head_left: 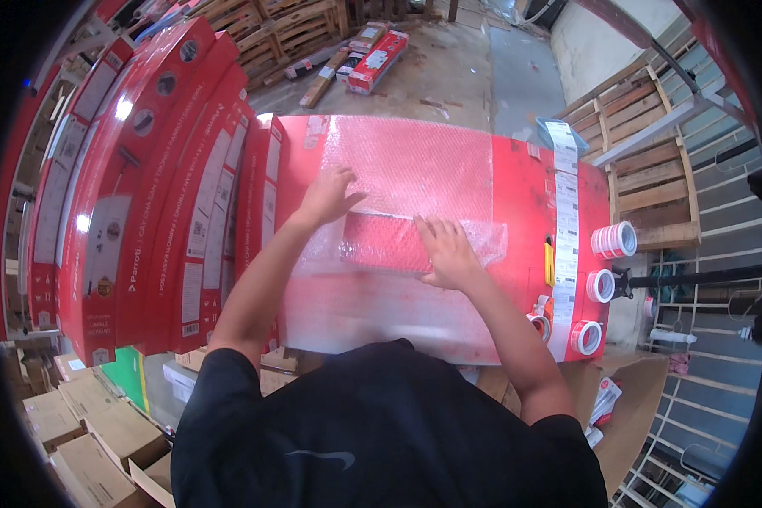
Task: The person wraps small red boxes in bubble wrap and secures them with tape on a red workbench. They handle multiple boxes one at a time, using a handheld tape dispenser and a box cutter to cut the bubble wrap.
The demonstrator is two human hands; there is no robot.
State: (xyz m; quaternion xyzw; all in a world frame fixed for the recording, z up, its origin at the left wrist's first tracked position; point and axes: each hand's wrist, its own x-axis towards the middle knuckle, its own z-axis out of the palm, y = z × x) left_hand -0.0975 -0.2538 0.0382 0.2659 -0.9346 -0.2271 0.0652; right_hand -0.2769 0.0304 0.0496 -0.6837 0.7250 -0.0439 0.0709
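Observation:
A sheet of clear bubble wrap [423,161] lies over a red-topped work surface [529,186]. On its near half sits a flat red box [381,241], covered by a layer of the wrap. My right hand [447,254] rests flat at the box's right end, fingers spread on the plastic. Over the wrap beyond the box's left end is my left hand [328,199], thumb and fingers apart, holding nothing. Whether its fingertips touch the plastic I cannot tell.
Tall red cartons [157,186] stand along the left side. On the right edge are tape rolls [614,240], a yellow cutter [549,262] and a strip of white labels [565,220]. Brown cardboard boxes [114,423] sit at lower left; wooden pallets [656,157] lean at right.

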